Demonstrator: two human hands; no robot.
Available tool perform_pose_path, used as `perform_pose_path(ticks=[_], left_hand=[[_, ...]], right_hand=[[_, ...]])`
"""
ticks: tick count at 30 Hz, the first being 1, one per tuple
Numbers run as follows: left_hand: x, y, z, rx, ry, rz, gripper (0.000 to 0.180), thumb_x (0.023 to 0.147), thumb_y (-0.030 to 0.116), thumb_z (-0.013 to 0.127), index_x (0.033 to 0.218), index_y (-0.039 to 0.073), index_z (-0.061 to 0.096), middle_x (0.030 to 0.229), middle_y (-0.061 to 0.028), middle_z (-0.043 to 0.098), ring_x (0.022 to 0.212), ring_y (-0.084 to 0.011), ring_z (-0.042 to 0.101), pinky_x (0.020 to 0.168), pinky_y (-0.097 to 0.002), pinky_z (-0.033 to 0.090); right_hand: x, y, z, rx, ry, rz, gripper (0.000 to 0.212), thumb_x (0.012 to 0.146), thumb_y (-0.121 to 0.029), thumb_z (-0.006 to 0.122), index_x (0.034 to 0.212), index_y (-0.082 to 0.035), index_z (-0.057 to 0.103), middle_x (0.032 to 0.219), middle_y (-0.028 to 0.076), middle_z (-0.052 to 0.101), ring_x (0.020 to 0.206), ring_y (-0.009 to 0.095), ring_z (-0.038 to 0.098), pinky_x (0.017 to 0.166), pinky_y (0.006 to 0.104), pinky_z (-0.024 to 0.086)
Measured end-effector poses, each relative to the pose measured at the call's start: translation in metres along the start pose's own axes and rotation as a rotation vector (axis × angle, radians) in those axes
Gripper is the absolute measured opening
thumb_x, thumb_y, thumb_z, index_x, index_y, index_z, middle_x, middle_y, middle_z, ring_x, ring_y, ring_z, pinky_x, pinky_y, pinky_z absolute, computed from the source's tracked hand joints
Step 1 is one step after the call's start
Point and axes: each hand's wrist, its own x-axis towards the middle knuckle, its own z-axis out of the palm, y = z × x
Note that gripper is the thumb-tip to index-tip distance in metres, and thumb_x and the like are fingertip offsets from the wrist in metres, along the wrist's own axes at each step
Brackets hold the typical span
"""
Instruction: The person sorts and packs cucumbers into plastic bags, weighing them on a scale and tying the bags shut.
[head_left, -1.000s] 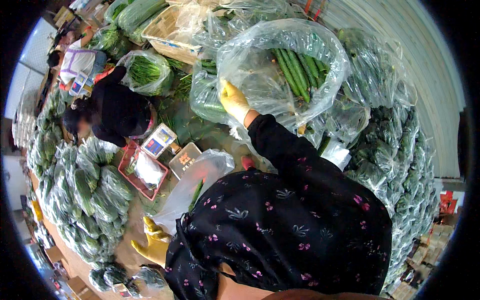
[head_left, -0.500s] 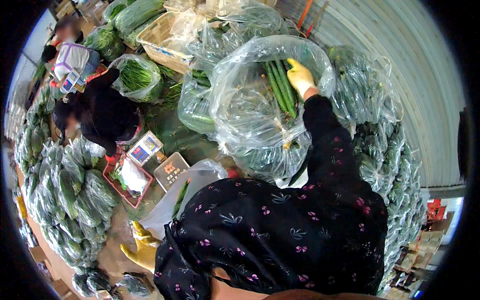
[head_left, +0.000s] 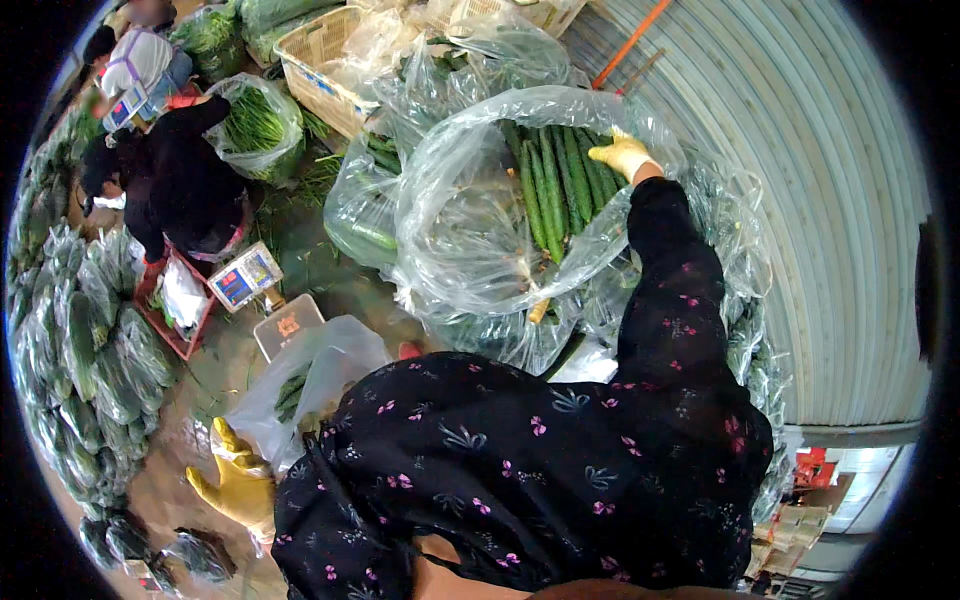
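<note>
In a big clear plastic bag in front of me, several long green cucumbers lie side by side. My right hand, in a yellow and white glove, reaches over the bag's right rim to the cucumbers at that end. Its thumb stands apart from the fingers, whose tips are partly hidden. At lower left, my yellow-gloved left hand has its fingers spread, with nothing visible in it. Near that hand is a thin, cloudy plastic bag with dark green cucumbers in it, partly hidden by my body.
A scale with a display and a metal plate stands left of centre. Beside it, a co-worker in black bends over a red crate. Bagged vegetables pile up at left. A corrugated wall rises at right.
My right hand has shifted right across the cucumbers, and more of them show. The left hand stays spread, lower and further left in the picture. The view has shifted.
</note>
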Motion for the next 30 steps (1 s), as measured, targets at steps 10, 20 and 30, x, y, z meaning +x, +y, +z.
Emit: perform_pose_path(ticks=[10, 20, 30], left_hand=[[0.003, -0.012, -0.007, -0.014, 0.072, 0.047, 0.075, 0.084, 0.039, 0.056, 0.14, 0.004, 0.021, 0.133, -0.0182, 0.041, 0.097, -0.0286, 0.051, 0.081, -0.0386, 0.045], [0.013, -0.011, -0.015, -0.051, -0.025, -0.07, 0.073, 0.085, 0.038, 0.055, 0.138, 0.0, 0.023, 0.135, -0.02, 0.039, 0.109, -0.0307, 0.051, 0.085, -0.0412, 0.045], [0.02, -0.013, -0.019, -0.073, -0.027, -0.096, 0.07, 0.085, 0.041, 0.054, 0.137, 0.003, 0.026, 0.135, -0.0194, 0.039, 0.106, -0.033, 0.051, 0.083, -0.0408, 0.045]], right_hand=[[0.005, 0.029, 0.049, -0.103, 0.131, 0.036, 0.098, 0.055, -0.051, 0.076, 0.131, -0.002, 0.039, 0.127, 0.022, 0.048, 0.119, 0.032, 0.046, 0.099, 0.0376, 0.037], [-0.015, -0.008, 0.046, -0.16, -0.105, 0.25, 0.114, 0.062, -0.041, 0.075, 0.144, -0.013, 0.0, 0.148, 0.012, 0.015, 0.136, 0.032, 0.013, 0.11, 0.0403, 0.018], [-0.037, -0.036, 0.078, 0.509, -0.158, 0.011, 0.089, 0.055, -0.044, 0.082, 0.12, 0.007, 0.048, 0.118, 0.022, 0.055, 0.112, 0.031, 0.051, 0.093, 0.0365, 0.04]])
